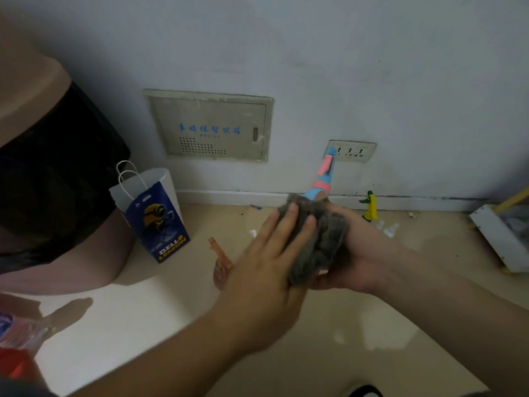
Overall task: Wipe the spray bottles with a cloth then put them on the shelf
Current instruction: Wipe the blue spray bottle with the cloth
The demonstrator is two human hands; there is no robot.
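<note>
Floor (435, 224) holds a "BELL LEMON" bag (154, 216); right hand (355, 259) grips bottle (323, 181).

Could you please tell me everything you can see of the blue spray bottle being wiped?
The blue spray bottle shows only its plastic head: blue nozzle, pink trigger and pink collar, pointing up toward the wall. Its body is hidden inside the grey cloth, which the right hand grips from below while the left hand presses flat fingers on top.

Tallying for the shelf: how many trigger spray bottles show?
3: blue bottle held in the cloth; yellow bottle at the baseboard; orange bottle behind the left hand. Others may be hidden.
</note>
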